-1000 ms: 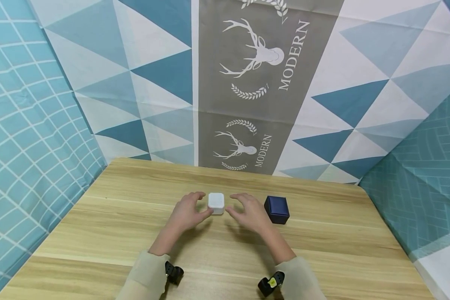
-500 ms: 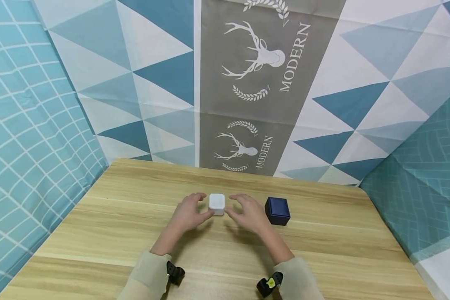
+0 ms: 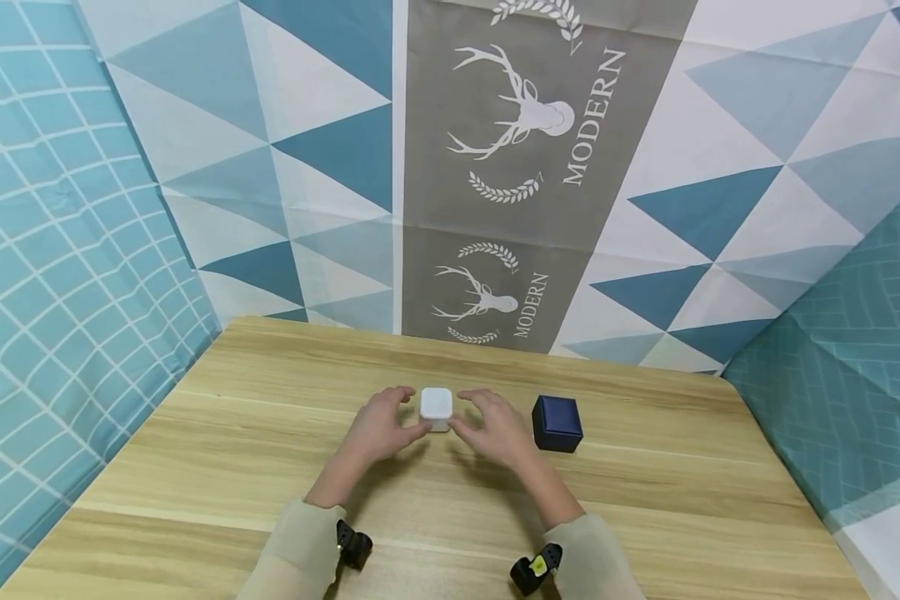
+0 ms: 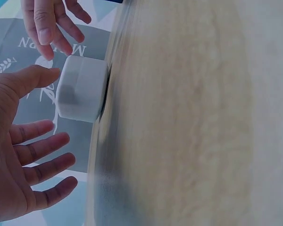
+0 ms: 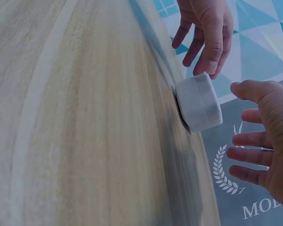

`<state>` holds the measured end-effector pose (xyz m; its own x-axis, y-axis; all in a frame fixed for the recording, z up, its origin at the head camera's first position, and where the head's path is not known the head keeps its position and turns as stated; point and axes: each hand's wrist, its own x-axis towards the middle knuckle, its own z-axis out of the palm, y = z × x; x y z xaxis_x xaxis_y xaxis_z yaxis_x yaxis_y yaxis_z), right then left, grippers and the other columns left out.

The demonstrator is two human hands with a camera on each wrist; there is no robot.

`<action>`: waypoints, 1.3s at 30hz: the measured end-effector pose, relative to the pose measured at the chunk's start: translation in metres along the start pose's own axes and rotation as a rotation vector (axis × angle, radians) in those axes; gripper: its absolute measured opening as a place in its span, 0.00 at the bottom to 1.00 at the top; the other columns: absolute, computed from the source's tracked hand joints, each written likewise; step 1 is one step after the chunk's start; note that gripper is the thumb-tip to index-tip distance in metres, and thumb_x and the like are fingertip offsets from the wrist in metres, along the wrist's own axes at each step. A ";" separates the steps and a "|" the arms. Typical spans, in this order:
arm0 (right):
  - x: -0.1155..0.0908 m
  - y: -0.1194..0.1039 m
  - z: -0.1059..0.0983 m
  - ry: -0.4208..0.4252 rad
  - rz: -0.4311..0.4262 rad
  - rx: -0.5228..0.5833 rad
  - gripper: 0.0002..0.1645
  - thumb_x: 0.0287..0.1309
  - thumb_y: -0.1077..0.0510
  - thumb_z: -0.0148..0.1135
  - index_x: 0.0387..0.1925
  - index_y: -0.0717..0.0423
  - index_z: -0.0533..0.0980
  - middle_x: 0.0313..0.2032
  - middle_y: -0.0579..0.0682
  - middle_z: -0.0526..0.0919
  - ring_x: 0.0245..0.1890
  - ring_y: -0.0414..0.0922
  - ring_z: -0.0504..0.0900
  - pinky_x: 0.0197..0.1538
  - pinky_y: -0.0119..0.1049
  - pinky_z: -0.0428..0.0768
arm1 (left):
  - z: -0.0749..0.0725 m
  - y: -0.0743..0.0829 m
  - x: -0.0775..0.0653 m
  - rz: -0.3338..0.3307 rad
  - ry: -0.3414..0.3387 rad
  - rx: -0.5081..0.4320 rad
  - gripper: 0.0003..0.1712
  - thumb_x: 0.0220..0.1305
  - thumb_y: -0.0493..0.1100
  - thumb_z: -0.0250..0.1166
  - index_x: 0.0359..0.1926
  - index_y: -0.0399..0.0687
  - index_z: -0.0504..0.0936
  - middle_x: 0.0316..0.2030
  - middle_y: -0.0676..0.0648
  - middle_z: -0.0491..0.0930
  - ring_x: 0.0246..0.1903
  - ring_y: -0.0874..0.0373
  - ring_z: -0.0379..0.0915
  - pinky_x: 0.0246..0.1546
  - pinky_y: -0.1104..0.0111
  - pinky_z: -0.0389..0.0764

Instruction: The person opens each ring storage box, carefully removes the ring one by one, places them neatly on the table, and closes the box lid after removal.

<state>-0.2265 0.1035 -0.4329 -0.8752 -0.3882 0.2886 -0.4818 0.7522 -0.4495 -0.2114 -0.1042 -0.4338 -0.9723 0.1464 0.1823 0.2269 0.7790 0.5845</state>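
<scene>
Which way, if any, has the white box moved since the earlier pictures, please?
No: in the head view, the white box keeps its place relative to the table; the whole view shifts slightly.

Navy box [image 3: 558, 423], cube-shaped — standing on the table [image 3: 682, 508], right of centre. Table top wood-grained, pale yellow-brown. Backdrop [image 3: 322, 83], blue and white triangles — its grey panel [image 3: 517, 217] bearing white deer heads, laurel sprays, "MODERN". Grid cloth [image 3: 60, 250], light blue, white-lined, at left. Teal cloth [image 3: 870, 333], brick-patterned, at right.
</scene>
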 end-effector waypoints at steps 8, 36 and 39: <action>0.001 0.001 0.002 -0.010 -0.005 0.016 0.30 0.55 0.43 0.62 0.55 0.54 0.74 0.55 0.53 0.79 0.57 0.52 0.75 0.59 0.47 0.73 | 0.002 0.000 0.003 -0.008 -0.019 -0.011 0.36 0.49 0.54 0.71 0.55 0.38 0.73 0.49 0.40 0.79 0.48 0.45 0.75 0.48 0.53 0.77; 0.009 -0.003 0.015 -0.051 0.009 0.045 0.32 0.55 0.44 0.62 0.59 0.52 0.71 0.57 0.53 0.77 0.58 0.51 0.74 0.60 0.47 0.73 | 0.007 -0.003 0.008 -0.025 -0.052 -0.045 0.40 0.47 0.53 0.72 0.58 0.37 0.71 0.50 0.39 0.78 0.50 0.44 0.75 0.49 0.52 0.77; 0.010 -0.004 0.016 -0.056 0.011 0.046 0.32 0.55 0.44 0.62 0.59 0.52 0.71 0.57 0.54 0.77 0.58 0.52 0.74 0.60 0.47 0.73 | 0.008 -0.003 0.009 -0.029 -0.056 -0.050 0.40 0.48 0.53 0.72 0.58 0.37 0.71 0.50 0.39 0.78 0.50 0.44 0.75 0.50 0.52 0.77</action>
<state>-0.2335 0.0881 -0.4418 -0.8808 -0.4103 0.2362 -0.4725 0.7318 -0.4910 -0.2215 -0.1004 -0.4404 -0.9798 0.1592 0.1211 0.1998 0.7523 0.6278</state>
